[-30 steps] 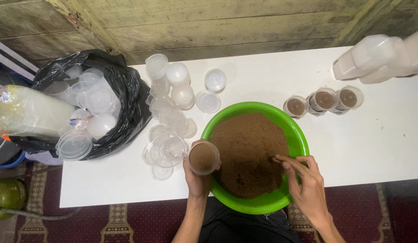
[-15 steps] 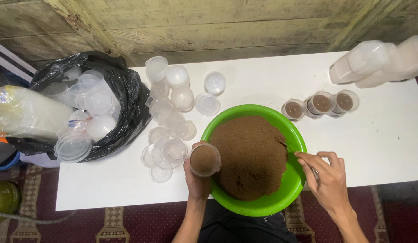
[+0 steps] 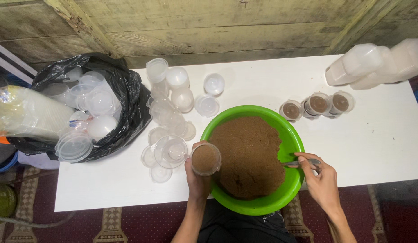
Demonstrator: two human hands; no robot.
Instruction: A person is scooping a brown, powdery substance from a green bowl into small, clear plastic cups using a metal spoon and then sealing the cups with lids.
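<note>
Filled clear cup upright; spoon in bowl

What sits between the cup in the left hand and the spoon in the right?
Head view: only the brown powder heaped in the green bowl lies between the cup and spoon.

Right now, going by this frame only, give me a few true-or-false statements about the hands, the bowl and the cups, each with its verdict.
1. The left hand holds a small clear cup with brown powder in it. True.
2. The green bowl is empty. False: it holds a mound of brown powder.
3. The right hand holds a spoon at the bowl's right side. True.
4. Three filled cups stand inside the black bag. False: they stand on the white table, beyond the bowl.
5. Empty clear cups lie left of the bowl. True.
</note>
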